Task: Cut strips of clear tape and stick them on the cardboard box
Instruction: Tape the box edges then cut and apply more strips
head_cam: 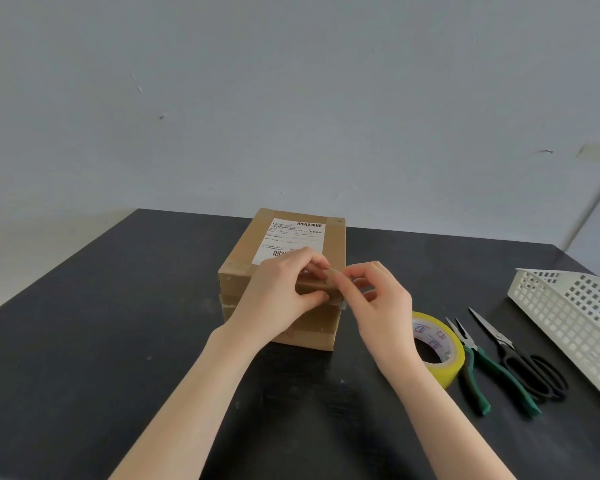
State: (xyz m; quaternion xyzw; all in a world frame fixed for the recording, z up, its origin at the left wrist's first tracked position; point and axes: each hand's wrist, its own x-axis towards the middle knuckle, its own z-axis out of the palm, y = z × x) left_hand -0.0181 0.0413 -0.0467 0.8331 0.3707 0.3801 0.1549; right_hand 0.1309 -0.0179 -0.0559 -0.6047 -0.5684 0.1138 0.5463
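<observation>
Two bare forearms come up from the bottom edge onto a matte black tabletop (84, 341) and meet at the near top edge of a brown rectangular cardboard box (243, 251). Left hand (278, 289) lies over the box's near edge, thumb on the front face, fingers curled on top, pinching one end of a short strip of clear tape (335, 273). Right hand (378, 299) sits just beside it, thumb and forefinger closed on the strip's other end; remaining fingers loosely bent. Strip is nearly transparent, spans the small gap between the two hands at the box's edge; cannot tell whether it touches the cardboard yet. Box stands mid-table, long axis running away from the camera, a white printed shipping label (291, 237) with barcodes on its top face. Bands of tape already cross its near front face and corners. Right of the right wrist, touching or just behind it in view, a yellowish roll of clear packing tape (444, 355) lies on the table, tilted, printed core visible. Next to the roll: green-handled needle-nose pliers (482, 368), then black-handled steel scissors (520, 358), both closed, tips pointing away. Far right, a white perforated plastic basket (575, 313), partly cut off by the frame. Grey-white wall (291, 98) behind, some scuffs.
</observation>
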